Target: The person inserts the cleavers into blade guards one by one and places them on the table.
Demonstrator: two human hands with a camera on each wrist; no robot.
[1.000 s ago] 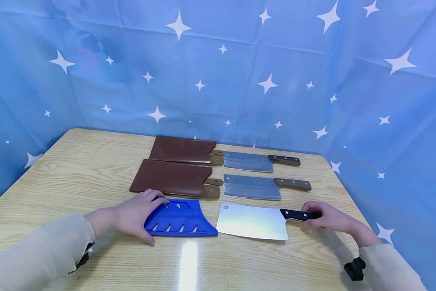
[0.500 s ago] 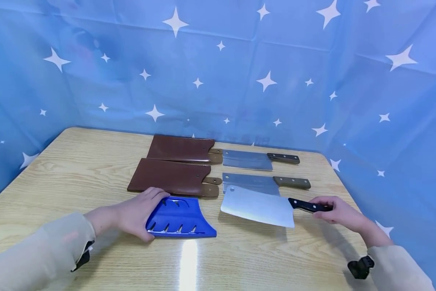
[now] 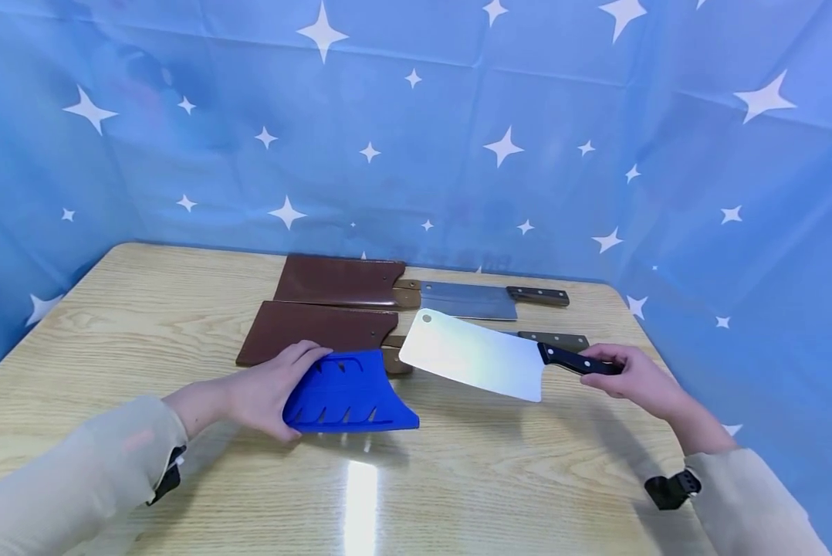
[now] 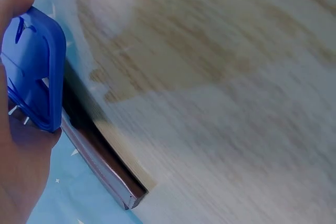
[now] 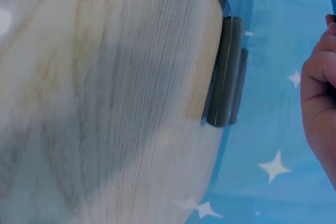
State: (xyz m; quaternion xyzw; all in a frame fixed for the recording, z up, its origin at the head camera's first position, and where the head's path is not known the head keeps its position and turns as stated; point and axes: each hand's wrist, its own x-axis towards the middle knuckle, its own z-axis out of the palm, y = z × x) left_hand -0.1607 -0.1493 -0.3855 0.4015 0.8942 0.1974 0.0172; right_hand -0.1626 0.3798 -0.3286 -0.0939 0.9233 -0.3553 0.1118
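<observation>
Three knives point(image 3: 468, 300), two brown sheaths point(image 3: 336, 282), one blue sheath point(image 3: 350, 395). Above the counter point(image 3: 499, 494), your left hand point(image 3: 266, 394) grips the blue sheath; your right hand point(image 3: 640, 384) grips the nearest knife point(image 3: 475, 355), long axis crosswise, blade leftward.

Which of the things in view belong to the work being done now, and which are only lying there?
In the job, judging by what is held:
blue blade cover, in the left grip
shiny cleaver, in the right grip

Lying on the table, apparently unused for now:
far brown sheath
near brown sheath
far cleaver
brown-handled cleaver, partly hidden
</observation>
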